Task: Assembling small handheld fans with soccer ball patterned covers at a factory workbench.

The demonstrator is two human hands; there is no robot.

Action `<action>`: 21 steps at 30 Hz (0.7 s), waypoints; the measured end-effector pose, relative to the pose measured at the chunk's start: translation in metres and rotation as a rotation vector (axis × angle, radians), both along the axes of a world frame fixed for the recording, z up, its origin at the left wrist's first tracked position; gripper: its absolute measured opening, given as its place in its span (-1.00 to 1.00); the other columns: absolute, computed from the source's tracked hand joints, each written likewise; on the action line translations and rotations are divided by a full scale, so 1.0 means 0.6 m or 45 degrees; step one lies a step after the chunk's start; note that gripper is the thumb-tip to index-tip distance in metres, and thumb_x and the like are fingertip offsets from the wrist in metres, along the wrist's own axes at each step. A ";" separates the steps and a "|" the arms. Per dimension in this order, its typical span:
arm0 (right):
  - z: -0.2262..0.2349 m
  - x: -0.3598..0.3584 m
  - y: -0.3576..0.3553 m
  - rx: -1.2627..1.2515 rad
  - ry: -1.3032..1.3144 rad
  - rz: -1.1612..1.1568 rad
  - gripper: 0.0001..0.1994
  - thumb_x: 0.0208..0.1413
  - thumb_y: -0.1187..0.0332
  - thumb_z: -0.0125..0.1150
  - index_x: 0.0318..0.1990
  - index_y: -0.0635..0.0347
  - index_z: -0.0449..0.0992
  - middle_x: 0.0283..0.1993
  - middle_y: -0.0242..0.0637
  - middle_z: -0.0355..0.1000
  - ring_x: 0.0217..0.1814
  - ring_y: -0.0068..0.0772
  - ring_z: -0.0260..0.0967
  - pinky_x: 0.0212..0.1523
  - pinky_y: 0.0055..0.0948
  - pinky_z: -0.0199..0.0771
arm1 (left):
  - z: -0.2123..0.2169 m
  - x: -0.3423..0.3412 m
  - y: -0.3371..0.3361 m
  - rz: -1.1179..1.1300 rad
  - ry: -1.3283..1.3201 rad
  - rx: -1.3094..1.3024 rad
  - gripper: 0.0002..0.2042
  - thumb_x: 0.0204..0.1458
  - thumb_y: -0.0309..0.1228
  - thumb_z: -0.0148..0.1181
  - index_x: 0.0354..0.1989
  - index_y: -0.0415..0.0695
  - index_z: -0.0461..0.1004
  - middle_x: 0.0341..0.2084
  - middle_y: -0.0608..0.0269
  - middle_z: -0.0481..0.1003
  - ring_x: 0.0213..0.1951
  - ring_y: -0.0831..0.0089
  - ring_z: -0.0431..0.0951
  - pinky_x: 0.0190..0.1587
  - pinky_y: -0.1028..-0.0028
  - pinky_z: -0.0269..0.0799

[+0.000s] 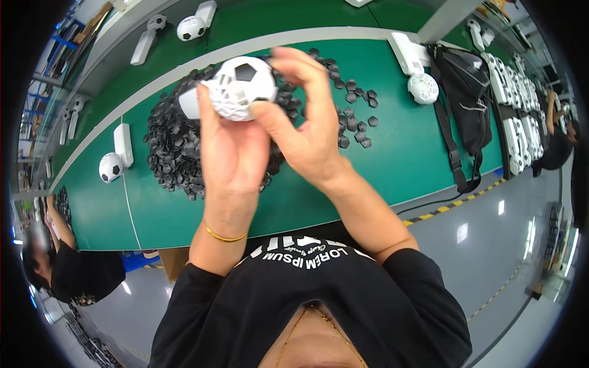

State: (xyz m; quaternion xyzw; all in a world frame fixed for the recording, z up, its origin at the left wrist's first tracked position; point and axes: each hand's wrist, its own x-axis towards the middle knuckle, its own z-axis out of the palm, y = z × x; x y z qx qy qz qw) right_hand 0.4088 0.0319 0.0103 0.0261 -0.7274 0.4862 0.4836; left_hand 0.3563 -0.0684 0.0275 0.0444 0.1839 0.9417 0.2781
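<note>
Left hand (228, 144) cradles ball (240, 87); right hand (304, 116) apparently pinching top.

A factory assembly line: a long green workbench (423, 159) carries a heap of black plastic pieces (178, 147), with finished toy footballs (111, 167) left of the heap and another worker (67, 270) seated beyond.

I see the left hand (230, 144) cupping a white ball (240, 88) with one black patch on top and an open lattice at its lower side. The right hand (304, 119) has its fingers curled over the ball's right side. Below both lies a heap of black pieces (178, 144) on the green table (399, 159). A black bag (463, 92) rests at the right, beside a white lattice ball (423, 88). A finished ball (111, 167) sits at the left.
</note>
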 end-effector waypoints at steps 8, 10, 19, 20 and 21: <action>0.038 0.036 0.056 0.102 -0.334 0.645 -0.31 -0.15 0.38 0.43 0.20 0.29 0.29 0.07 -0.19 0.39 0.06 -0.37 0.38 0.08 -0.44 0.37 | 0.040 0.040 -0.058 -0.551 0.144 -0.410 -0.59 0.30 -0.16 -0.17 0.10 -0.26 0.27 -0.04 0.06 0.43 -0.05 0.31 0.52 -0.09 0.29 0.55; 0.031 0.047 0.053 -0.171 -0.257 0.713 -0.31 -0.15 0.41 0.44 0.19 0.31 0.29 0.04 -0.22 0.41 0.03 -0.42 0.39 0.05 -0.47 0.38 | 0.077 0.011 -0.111 -0.933 0.456 -0.675 -0.61 0.21 -0.22 -0.01 0.07 -0.28 0.30 -0.10 0.03 0.45 -0.15 0.34 0.55 -0.21 0.37 0.56; 0.031 0.078 0.064 -0.605 -0.662 1.121 -0.41 -0.01 0.37 0.35 0.18 0.33 0.29 -0.03 -0.24 0.44 0.01 -0.48 0.39 0.05 -0.47 0.39 | 0.080 0.013 -0.066 -0.473 1.633 -1.493 -0.09 -0.37 -0.45 0.43 0.28 -0.25 0.10 0.12 0.08 0.30 0.14 0.28 0.34 0.19 0.34 0.21; 0.027 0.074 0.070 -0.645 -0.730 1.185 -0.44 0.04 0.35 0.32 0.18 0.33 0.28 -0.04 -0.24 0.45 0.00 -0.48 0.40 0.05 -0.48 0.39 | 0.063 0.008 -0.064 -0.416 1.768 -1.470 -0.09 -0.36 -0.49 0.40 0.29 -0.23 0.09 0.12 0.09 0.30 0.11 0.33 0.37 0.16 0.39 0.25; 0.023 0.074 0.094 -0.595 -0.868 1.128 -0.55 0.11 0.31 0.26 0.11 0.30 0.36 -0.08 -0.24 0.46 -0.03 -0.50 0.41 -0.01 -0.49 0.42 | 0.054 0.005 -0.062 -0.408 1.759 -1.480 -0.09 -0.36 -0.49 0.40 0.29 -0.23 0.09 0.12 0.09 0.30 0.11 0.33 0.37 0.16 0.39 0.25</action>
